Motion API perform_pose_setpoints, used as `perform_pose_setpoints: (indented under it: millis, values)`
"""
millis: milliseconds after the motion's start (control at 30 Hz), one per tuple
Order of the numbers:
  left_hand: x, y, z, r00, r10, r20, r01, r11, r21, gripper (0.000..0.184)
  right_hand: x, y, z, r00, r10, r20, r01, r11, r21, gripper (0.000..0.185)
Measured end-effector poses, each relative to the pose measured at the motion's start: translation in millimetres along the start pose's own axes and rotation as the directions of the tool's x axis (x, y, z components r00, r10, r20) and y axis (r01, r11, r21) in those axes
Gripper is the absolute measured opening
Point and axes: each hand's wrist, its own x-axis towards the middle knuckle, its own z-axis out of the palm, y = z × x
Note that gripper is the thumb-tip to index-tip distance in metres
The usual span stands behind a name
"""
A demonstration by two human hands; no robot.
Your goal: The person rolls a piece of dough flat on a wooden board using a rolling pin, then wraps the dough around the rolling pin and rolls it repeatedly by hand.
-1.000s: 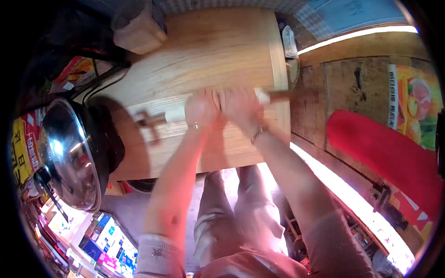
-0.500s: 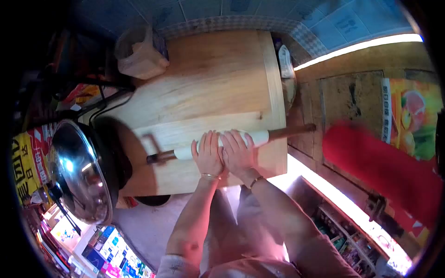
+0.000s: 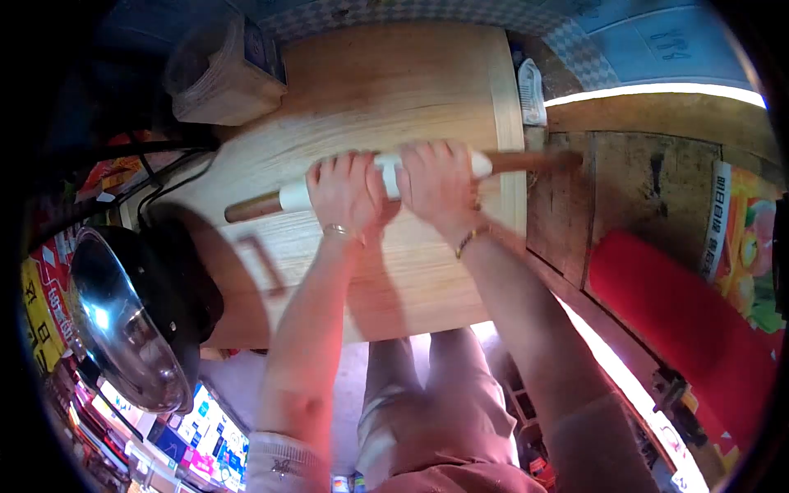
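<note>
A wooden rolling pin [image 3: 255, 207] lies across the wooden board [image 3: 394, 74], with white dough [image 3: 294, 196] wrapped around its middle. My left hand [image 3: 345, 191] is curled over the dough, left of centre. Close beside it on the right, my right hand [image 3: 438, 178] also curls over the wrapped dough. A strip of white dough shows between the two hands, and a rounded end shows beyond the right one. Both bare ends of the pin stick out, the right one past the board's edge.
At the left is a pan with a shiny glass lid [image 3: 123, 320]. A plastic container [image 3: 226, 78] stands at the back left. A white bottle [image 3: 531, 92] is behind the board's right edge. A red cylindrical object [image 3: 678, 329] lies at the right.
Since half a second ago, both hands and the dough-wrapped pin have moved away from my body, toward the back of the board. The fingers have gone from stretched flat to curled over the dough.
</note>
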Motion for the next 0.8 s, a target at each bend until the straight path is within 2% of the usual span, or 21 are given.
perform_pose_setpoints:
  millis: [33, 100, 133, 200, 233, 267, 300, 333, 400, 433, 500, 533, 567, 600, 633, 667, 700, 733, 800]
  values:
    - [22.6, -3.7, 8.4, 0.995, -0.002, 0.100, 0.000, 1.000, 0.015, 0.023, 23.1, 7.5, 5.1, 0.994, 0.020, 0.110, -0.020, 1.000, 0.001, 0.019]
    - [43.5, -11.0, 22.2, 0.999, 0.032, -0.008, -0.031, 0.998, 0.050, 0.022, 45.8, 11.6, 21.1, 0.991, 0.041, -0.124, -0.042, 0.999, -0.006, 0.029]
    - [30.1, -8.2, 15.8, 0.999, 0.031, -0.007, -0.031, 0.998, 0.049, 0.022, 31.5, 7.4, 19.8, 0.992, 0.041, -0.123, -0.042, 0.999, -0.007, 0.029]
    - [9.1, 2.6, -4.7, 0.979, 0.019, 0.204, -0.041, 0.993, 0.107, 0.017, 6.9, -3.5, 8.2, 0.990, 0.081, -0.117, -0.074, 0.995, 0.060, 0.033]
    - [-23.0, 14.1, -31.0, 0.985, 0.069, 0.159, -0.082, 0.994, 0.078, 0.015, -27.3, -8.5, 7.8, 1.000, -0.006, -0.005, 0.006, 0.999, -0.045, 0.034]
    - [-73.3, 9.8, -27.9, 0.956, 0.089, 0.278, -0.106, 0.993, 0.047, 0.012, -78.0, -25.0, 4.5, 0.989, 0.104, 0.102, -0.103, 0.995, -0.015, 0.029]
    - [-115.9, 17.6, -40.2, 0.971, 0.055, 0.234, -0.046, 0.998, -0.041, 0.014, -121.9, -40.3, -12.6, 0.994, 0.079, 0.070, -0.083, 0.995, 0.055, 0.023]
    - [-154.3, 28.1, -55.0, 0.973, 0.045, 0.225, -0.032, 0.998, -0.062, 0.016, -173.7, -50.6, -10.6, 0.991, 0.073, 0.114, -0.064, 0.995, -0.081, 0.025]
    - [-165.1, 33.0, -56.7, 0.977, 0.044, 0.208, -0.022, 0.994, -0.107, 0.017, -204.9, -66.5, -29.7, 0.999, 0.038, -0.031, -0.035, 0.995, 0.094, 0.021]
    - [-174.3, 35.9, -61.2, 0.975, 0.039, 0.220, -0.005, 0.988, -0.153, 0.017, -196.9, -65.2, -30.2, 0.999, 0.038, -0.022, -0.036, 0.994, 0.099, 0.021]
    - [-114.9, 24.6, -43.9, 0.957, 0.132, 0.258, -0.110, 0.989, -0.100, 0.017, -132.8, -41.9, -17.5, 0.986, -0.119, 0.114, 0.130, 0.987, -0.094, 0.025]
    - [-76.9, 26.1, -44.4, 0.918, 0.072, 0.391, -0.062, 0.997, -0.037, 0.018, -104.1, -31.9, -17.0, 0.962, -0.232, 0.146, 0.262, 0.933, -0.247, 0.028]
    - [-91.0, 30.5, -49.1, 0.909, 0.071, 0.411, -0.062, 0.997, -0.037, 0.018, -107.7, -13.5, 30.4, 0.961, -0.238, 0.144, 0.273, 0.906, -0.323, 0.027]
    - [-88.8, 32.0, -44.6, 0.945, 0.040, 0.326, -0.023, 0.998, -0.056, 0.022, -111.2, 4.9, 77.0, 0.959, -0.243, 0.143, 0.281, 0.873, -0.398, 0.027]
    - [-79.6, 31.6, -33.0, 0.972, 0.005, 0.237, 0.015, 0.997, -0.082, 0.026, -88.0, -18.8, 28.9, 0.991, -0.124, 0.050, 0.132, 0.973, -0.188, 0.029]
    - [-85.8, 32.1, -27.1, 0.984, -0.040, 0.174, 0.060, 0.992, -0.107, 0.030, -94.5, -44.1, -7.6, 1.000, 0.020, 0.010, -0.021, 0.998, 0.061, 0.032]
    - [-116.1, 33.9, -22.1, 0.998, -0.017, 0.063, 0.020, 0.998, -0.060, 0.040, -127.2, -50.8, -2.7, 1.000, -0.014, -0.007, 0.014, 0.998, -0.055, 0.036]
    - [-115.0, 33.8, -18.6, 0.999, -0.007, 0.042, 0.010, 0.998, -0.061, 0.040, -126.3, -49.0, -1.3, 0.999, -0.017, -0.028, 0.015, 0.998, -0.064, 0.036]
    - [-124.8, 34.6, -13.9, 0.991, -0.020, 0.134, 0.031, 0.996, -0.082, 0.046, -134.5, -48.1, 4.4, 0.999, 0.035, -0.030, -0.033, 0.997, 0.063, 0.041]
